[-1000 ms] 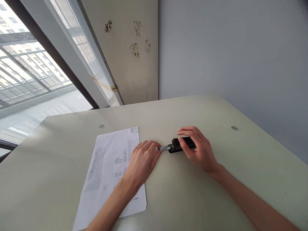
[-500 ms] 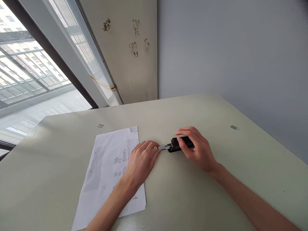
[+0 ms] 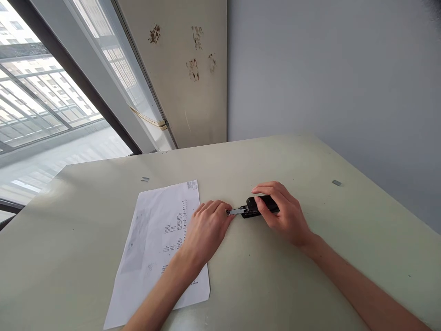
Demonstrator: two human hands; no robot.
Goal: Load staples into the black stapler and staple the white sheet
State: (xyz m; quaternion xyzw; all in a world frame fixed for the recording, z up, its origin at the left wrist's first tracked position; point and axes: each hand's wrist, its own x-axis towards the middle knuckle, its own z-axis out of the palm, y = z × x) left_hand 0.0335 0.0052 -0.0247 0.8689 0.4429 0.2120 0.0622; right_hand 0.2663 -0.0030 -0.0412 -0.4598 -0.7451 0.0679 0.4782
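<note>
A black stapler [image 3: 253,209] lies on the table, its body gripped by my right hand [image 3: 284,214], thumb on the near side and fingers curled over the far side. From the stapler's left end sticks out a narrow metal staple tray [image 3: 237,211]. The thumb and fingers of my left hand [image 3: 210,227] close around the tray's outer tip, and the exact contact is partly hidden. Beneath my left hand and forearm rests a printed sheet of paper [image 3: 138,276], with text and a grey picture.
Small strips of staples [image 3: 145,179] lie at the table's back left, and another strip [image 3: 336,183] is on the right. The pale table [image 3: 275,294] meets a grey wall [image 3: 327,69] and a stained cabinet panel [image 3: 193,101]. A window [image 3: 41,92] stands at left.
My left fingers have shifted slightly right and curled more around the tip of the tray. The right hand and stapler stay nearly in place; the whole view has drifted a little.
</note>
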